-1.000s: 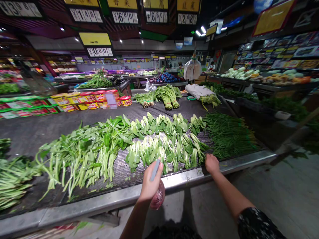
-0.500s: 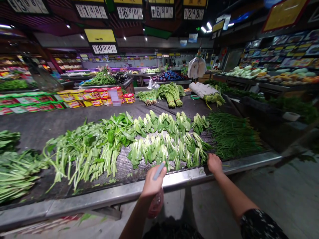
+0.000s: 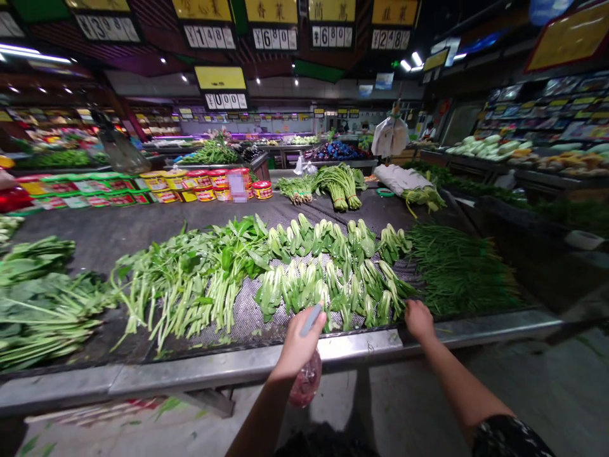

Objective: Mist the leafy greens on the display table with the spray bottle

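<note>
1. My left hand [image 3: 301,341], closed around a smooth grey bar [image 3: 311,320].
2. Rounded, translucent pink container [image 3: 307,383], just below that hand.
3. My right hand [image 3: 419,321], curled beside glossy greens [image 3: 385,307]; I cannot tell its grip.

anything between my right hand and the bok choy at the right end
Nothing visible: the right hand is right beside the bok choy there, its arm reaching over the metal edge. The left hand, holding a grey object, is off to the left. Whether hand and greens touch is unclear.
</note>
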`<act>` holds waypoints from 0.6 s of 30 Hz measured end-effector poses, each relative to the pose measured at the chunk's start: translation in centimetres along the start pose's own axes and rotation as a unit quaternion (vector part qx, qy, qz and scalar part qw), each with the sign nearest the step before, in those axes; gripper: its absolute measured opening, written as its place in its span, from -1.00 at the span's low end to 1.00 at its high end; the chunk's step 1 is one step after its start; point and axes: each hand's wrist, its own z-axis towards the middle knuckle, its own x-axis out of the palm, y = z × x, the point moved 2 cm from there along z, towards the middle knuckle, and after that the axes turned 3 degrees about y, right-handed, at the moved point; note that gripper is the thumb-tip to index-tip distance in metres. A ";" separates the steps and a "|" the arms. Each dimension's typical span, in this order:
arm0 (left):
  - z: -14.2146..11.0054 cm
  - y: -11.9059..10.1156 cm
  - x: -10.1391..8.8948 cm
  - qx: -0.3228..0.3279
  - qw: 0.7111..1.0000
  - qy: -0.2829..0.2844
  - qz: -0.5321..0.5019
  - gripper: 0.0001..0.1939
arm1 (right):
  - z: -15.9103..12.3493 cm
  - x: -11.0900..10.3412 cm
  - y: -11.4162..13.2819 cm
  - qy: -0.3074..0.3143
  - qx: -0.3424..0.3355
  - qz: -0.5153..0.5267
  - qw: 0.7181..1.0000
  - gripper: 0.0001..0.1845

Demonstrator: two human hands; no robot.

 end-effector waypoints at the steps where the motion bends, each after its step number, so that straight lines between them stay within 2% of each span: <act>1: 0.0 0.1 0.0 -0.006 1.000 0.000 0.004 -0.65 | 0.1 -0.1 0.2 -0.006 0.002 0.008 1.000 -0.69; 5: 0.2 0.8 -0.1 -0.025 0.999 -0.009 0.019 -0.63 | 0.2 -0.7 1.9 -0.037 -0.008 0.045 0.998 -0.70; 8: 0.4 1.1 -0.1 -0.029 0.999 -0.027 0.030 -0.65 | 0.1 -0.8 4.0 -0.058 -0.067 0.107 0.990 -0.71; 13: 0.5 1.3 -0.6 -0.029 0.996 -0.080 -0.005 -0.66 | -0.7 -0.4 7.9 -0.050 -0.137 0.139 0.980 -0.73; 18: 0.3 1.5 -0.9 -0.031 0.995 -0.091 -0.036 -0.61 | -2.5 0.0 12.5 -0.030 -0.205 0.187 0.960 -0.72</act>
